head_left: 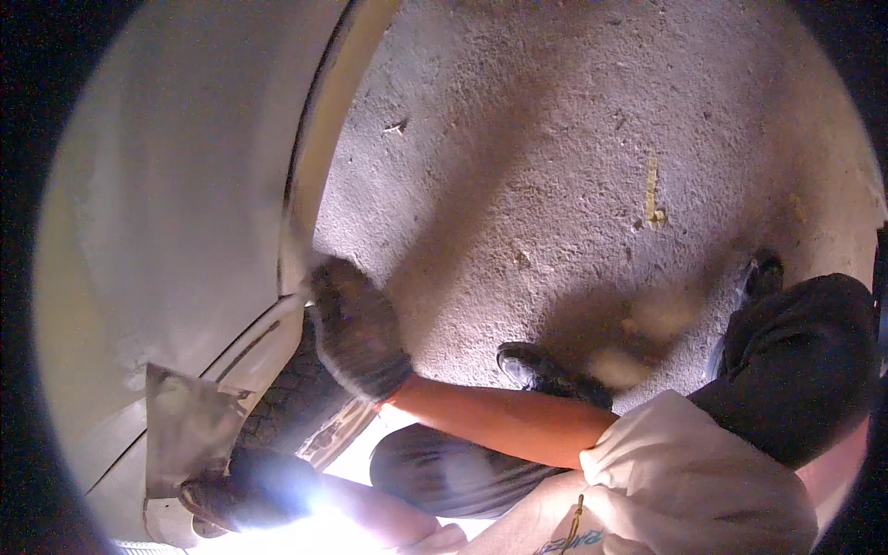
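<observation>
My left hand (264, 486) in a dark glove grips a thin, flat plate (190, 430) with grey smears, held up against the lower part of a pale car body panel (185, 203). Strong glare washes out part of this hand and wrist. At the panel's edge, above the wheel opening, is my right hand (356, 324), also gloved. Its fingers are closed and slightly blurred, reaching the seam by the panel corner. Whatever they hold, if anything, cannot be made out.
A dark tyre (291, 402) shows between my hands, below the panel edge. Rough concrete floor (518, 166) spreads to the right, with a yellow strip (651, 190) and small scraps on it. My dark shoe (532, 365) and bent knees are close by. Bright light glares at the bottom.
</observation>
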